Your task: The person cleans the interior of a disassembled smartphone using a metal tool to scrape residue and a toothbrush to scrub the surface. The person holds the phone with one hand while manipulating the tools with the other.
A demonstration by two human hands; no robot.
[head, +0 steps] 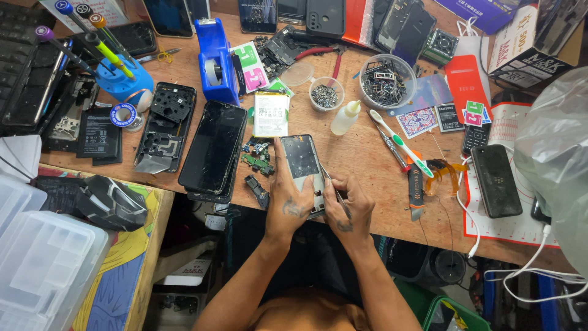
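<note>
- The left hand (288, 199) lay over the near end of an opened phone frame (302, 160), fingers clamped round its edges, apparently to keep it from sliding on the wooden bench (367, 159).
- The right hand (348, 208) pinched thin metal tweezers (331, 187), fingers drawn together on them, the tip angled at the frame's right edge.
- The frame sat at the bench's near edge, just in front of the person, within easy reach.
- Small green circuit boards (257, 156) lay just left of it, likely set aside.
- A white battery (271, 114) rested beyond the frame.
- A black phone (214, 147) lay face up further left.
- A small dropper bottle (345, 117) and a toothbrush (401, 142) lay to the right, close at hand.
</note>
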